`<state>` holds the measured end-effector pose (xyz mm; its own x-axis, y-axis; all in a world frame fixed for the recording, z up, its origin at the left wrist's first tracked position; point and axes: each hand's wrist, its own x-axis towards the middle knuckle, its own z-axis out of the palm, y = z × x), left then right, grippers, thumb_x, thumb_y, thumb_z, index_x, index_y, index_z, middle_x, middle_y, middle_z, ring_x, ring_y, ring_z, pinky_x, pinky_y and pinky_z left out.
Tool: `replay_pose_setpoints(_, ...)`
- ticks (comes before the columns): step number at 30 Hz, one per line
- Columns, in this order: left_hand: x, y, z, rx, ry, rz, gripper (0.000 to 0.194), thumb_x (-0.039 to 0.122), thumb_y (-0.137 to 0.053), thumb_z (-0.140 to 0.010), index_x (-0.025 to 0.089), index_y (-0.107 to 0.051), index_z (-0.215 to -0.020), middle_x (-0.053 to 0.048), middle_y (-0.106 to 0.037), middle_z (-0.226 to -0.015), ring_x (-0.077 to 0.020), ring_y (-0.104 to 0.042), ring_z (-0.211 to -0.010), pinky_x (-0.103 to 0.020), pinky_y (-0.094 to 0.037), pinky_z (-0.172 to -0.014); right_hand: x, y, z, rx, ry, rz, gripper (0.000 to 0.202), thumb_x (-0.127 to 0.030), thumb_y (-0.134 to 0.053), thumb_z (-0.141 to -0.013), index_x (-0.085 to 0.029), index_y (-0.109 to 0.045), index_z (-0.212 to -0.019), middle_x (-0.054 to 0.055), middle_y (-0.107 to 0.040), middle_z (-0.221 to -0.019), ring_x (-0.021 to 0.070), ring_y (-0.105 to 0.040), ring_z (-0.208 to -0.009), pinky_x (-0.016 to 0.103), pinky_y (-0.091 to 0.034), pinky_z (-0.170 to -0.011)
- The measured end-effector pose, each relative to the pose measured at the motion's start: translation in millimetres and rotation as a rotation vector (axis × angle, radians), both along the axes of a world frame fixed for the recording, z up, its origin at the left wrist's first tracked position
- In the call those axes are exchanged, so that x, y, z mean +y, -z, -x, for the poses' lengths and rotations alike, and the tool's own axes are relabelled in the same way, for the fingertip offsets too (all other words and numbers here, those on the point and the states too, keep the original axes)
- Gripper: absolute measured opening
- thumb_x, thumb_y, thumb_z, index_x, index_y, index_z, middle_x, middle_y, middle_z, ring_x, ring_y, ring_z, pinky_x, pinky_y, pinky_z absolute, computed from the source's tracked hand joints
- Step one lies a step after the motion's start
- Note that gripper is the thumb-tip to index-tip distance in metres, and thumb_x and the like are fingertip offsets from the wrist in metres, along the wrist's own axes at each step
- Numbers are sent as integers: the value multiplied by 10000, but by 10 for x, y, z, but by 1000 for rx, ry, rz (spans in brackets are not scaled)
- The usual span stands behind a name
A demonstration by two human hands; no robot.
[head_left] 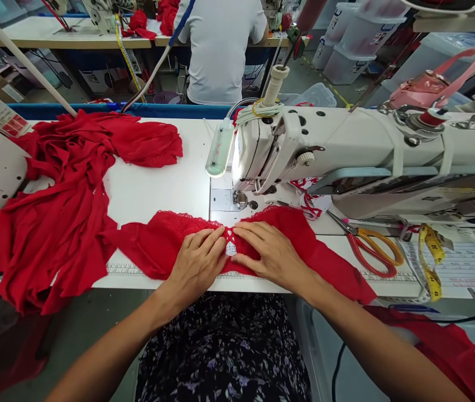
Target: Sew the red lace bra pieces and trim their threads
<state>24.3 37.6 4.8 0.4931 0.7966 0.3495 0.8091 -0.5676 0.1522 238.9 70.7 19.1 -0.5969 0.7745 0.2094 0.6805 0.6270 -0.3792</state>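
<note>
A red lace-edged garment piece (149, 245) lies spread along the table's front edge, with a small white gap crossed by red strips at its middle. My left hand (199, 257) rests flat on the cloth just left of that gap, fingers extended. On the right side of the gap, my right hand (262, 248) lies on the cloth, its thumb apart from the fingers. Both hands press the fabric against the table. Right behind them is the presser foot (239, 199) of a white sewing machine (346, 139); the cloth lies in front of it.
A heap of red fabric (73, 167) covers the left side. Orange-handled scissors (373, 251), a yellow tape measure (432, 262) and papers (467, 259) lie at right. A lamp (220, 149) hangs beside the machine head. Beyond the table sits a person in white (222, 50).
</note>
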Motion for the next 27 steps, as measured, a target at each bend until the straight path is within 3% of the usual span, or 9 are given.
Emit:
replay_pose_setpoints(5, 0, 29, 13, 35, 19, -27, 384, 261, -548, -971, 230, -560, -1353, -76, -576, -1416, -245, -538, -1203, -408, -440, -981, -2, 22, 3, -12, 25, 19, 495, -476, -625, -909, -229, -552, -1332, 99, -599, -1362, 291, -552, -1220, 529, -487, -1012)
replay_pose_setpoints(9, -2, 46, 33, 75, 33, -38, 411, 260, -565, -959, 297, -560, -1368, -89, -558, -1426, -264, -533, -1200, -427, -432, -967, 38, -8, -43, 34, -10, 67, 484, -460, -630, -910, -222, -545, -1323, 89, -593, -1363, 273, -539, -1230, 499, -476, -1033)
replay_pose_setpoints(12, 3, 53, 35, 79, 36, -36, 427, 256, -563, -957, 307, -548, -1381, -89, -561, -1419, -266, -530, -1196, -424, -433, -954, 104, -56, -74, 109, -4, 95, 334, -360, -548, -973, -243, -557, -1286, 65, -622, -1297, 228, -558, -1193, 437, -479, -1025)
replay_pose_setpoints(15, 9, 49, 28, 75, 34, -40, 427, 244, -561, -955, 315, -553, -1376, -90, -566, -1410, -265, -537, -1181, -425, -437, -943, 176, -87, -46, 96, 47, 17, 250, -244, -460, -1004, -233, -588, -1218, 71, -643, -1219, 221, -573, -1121, 429, -464, -987)
replay_pose_setpoints(22, 19, 30, 25, 54, 41, -65, 408, 210, -568, -944, 271, -580, -1348, -110, -592, -1379, -277, -560, -1173, -444, -479, -941, 305, -97, 128, -49, 13, 1, 118, -224, -511, -970, -217, -624, -1007, 60, -651, -1080, 235, -541, -1013, 409, -377, -888)
replay_pose_setpoints(27, -17, 2, 2, -51, 211, -81, 382, 95, -467, -969, 125, -563, -1337, -112, -621, -1352, -234, -519, -1298, -423, -454, -1093, 392, -90, 178, -49, 20, 70, 115, -229, -515, -953, -215, -589, -866, 37, -627, -942, 211, -517, -930, 372, -344, -836)
